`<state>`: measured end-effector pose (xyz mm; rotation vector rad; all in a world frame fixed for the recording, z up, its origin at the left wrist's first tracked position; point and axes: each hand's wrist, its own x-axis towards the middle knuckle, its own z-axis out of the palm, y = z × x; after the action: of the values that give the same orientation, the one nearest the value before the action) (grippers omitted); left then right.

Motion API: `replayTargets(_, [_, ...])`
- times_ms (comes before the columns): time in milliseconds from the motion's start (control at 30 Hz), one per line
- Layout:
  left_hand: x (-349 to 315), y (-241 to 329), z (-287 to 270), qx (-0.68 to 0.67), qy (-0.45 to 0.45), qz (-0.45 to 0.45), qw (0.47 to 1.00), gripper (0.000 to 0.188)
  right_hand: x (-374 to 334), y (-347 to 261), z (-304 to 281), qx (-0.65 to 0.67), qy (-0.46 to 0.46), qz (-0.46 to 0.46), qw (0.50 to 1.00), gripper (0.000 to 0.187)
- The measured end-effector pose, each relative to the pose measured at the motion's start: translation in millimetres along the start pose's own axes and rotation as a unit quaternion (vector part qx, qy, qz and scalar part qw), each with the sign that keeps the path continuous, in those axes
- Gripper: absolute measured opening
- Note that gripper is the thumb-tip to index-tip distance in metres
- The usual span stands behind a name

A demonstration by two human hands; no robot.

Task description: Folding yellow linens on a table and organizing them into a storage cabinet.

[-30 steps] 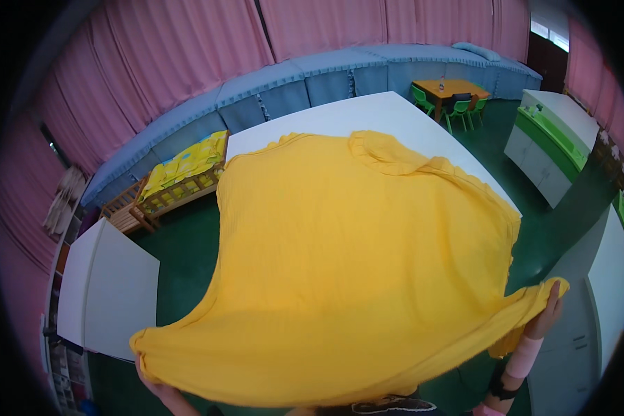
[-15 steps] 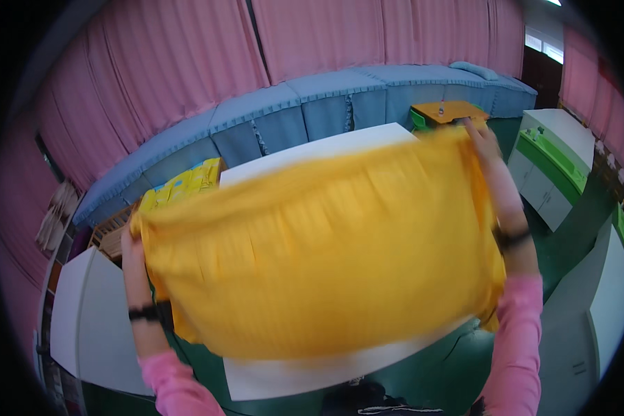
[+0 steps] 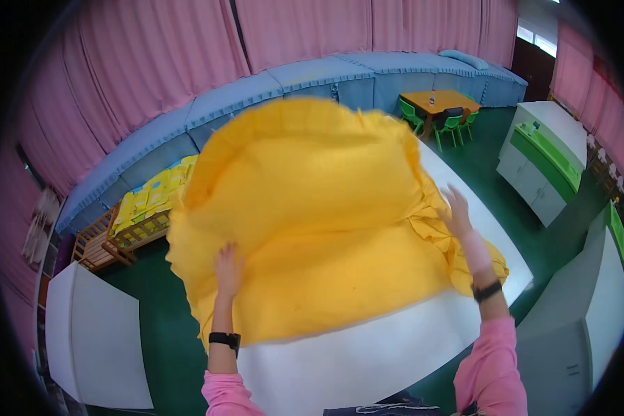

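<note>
W/ L hand (image 3: 229, 274) & R hand (image 3: 459, 219) fingers (image 3: 458, 199) spread, gripping nil — smooth yellow cloth (image 3: 347, 284) o/ table (image 3: 395, 353), R-side folds (image 3: 430, 227) first.

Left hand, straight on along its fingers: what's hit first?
Probably the yellow cloth, which billows up ahead of the left hand. Depth is unclear; can't tell whether they touch.

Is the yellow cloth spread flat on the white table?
Not flat: the yellow cloth billows up at its far side and bunches beside the right hand; the white table shows at the near side.
</note>
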<state>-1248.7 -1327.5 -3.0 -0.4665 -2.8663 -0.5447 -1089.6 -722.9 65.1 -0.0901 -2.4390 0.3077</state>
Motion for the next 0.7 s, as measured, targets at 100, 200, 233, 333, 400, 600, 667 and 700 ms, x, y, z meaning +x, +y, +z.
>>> replayTargets(100, [-39,-21,55,0.026,-0.201,-0.137,0.97,0.063,-114,43,6,-0.083,-0.141,0.297,0.941,0.08])
replayTargets(200, [-75,-16,68,0.044,-0.199,-0.133,0.97,0.07,-203,73,-9,-0.156,-0.137,0.465,0.861,0.092])
replayTargets(233, [-79,0,62,0.043,-0.202,-0.131,0.97,0.07,-217,75,-15,-0.16,-0.138,0.467,0.859,0.092])
replayTargets(333, [-118,30,37,-0.016,-0.242,-0.164,0.956,0.075,-227,54,-23,-0.177,-0.195,0.539,0.8,0.083])
replayTargets(400, [-153,26,39,0.033,-0.231,-0.168,0.958,0.079,-195,31,-15,-0.156,-0.166,0.577,0.784,0.069])
replayTargets(600, [-152,73,71,0.06,-0.15,-0.072,0.984,0.086,-238,227,25,0.343,0.139,0.515,0.773,0.038])
replayTargets(667, [-155,84,73,0.08,-0.153,-0.078,0.982,0.091,-193,248,0,0.658,0.198,0.504,0.524,0.032])
replayTargets(700, [-156,92,77,0.093,-0.159,-0.069,0.98,0.095,-163,256,-25,0.647,0.181,0.471,0.571,0.032])
